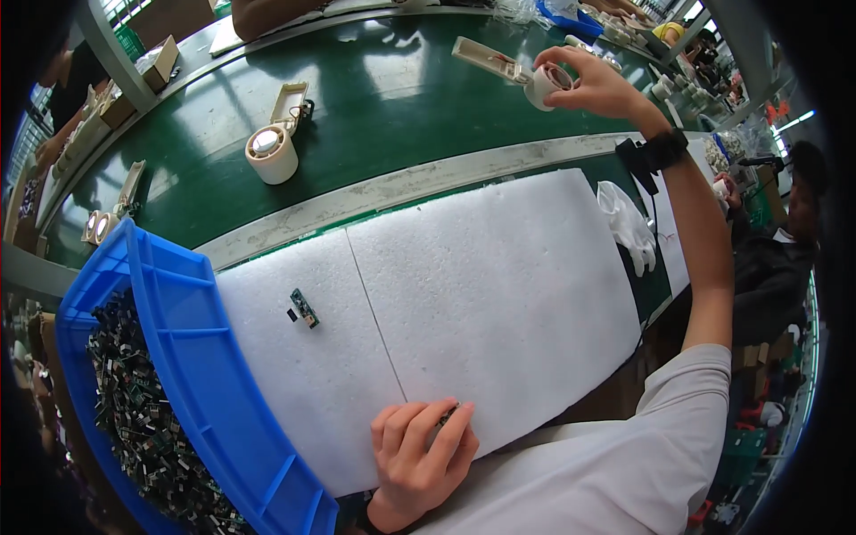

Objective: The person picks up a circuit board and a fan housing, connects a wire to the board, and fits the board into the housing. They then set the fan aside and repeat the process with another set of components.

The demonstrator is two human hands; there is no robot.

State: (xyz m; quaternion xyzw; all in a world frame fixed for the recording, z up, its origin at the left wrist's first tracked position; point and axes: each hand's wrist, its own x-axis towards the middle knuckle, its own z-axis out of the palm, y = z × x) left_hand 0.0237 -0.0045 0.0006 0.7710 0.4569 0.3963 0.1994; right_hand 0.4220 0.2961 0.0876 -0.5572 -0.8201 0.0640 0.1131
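At the far right, my right hand (596,87) grips a white round housing (540,87) between thumb and fingers. A long, open cream handle (486,59) extends to its left over the green belt. My left hand (417,455) rests at the near edge of the white foam sheet (499,294), fingers curled around what looks like a small circuit board (452,413), mostly hidden. Another green circuit board (304,308) lies on the sheet's left part, with a tiny black piece (292,315) beside it.
A blue bin (201,357) full of small circuit boards (147,410) stands at the left. On the green belt (374,107) sits another round housing (271,159) with an open handle; a third is farther left. A white glove (627,227) lies right of the sheet. Other people are around.
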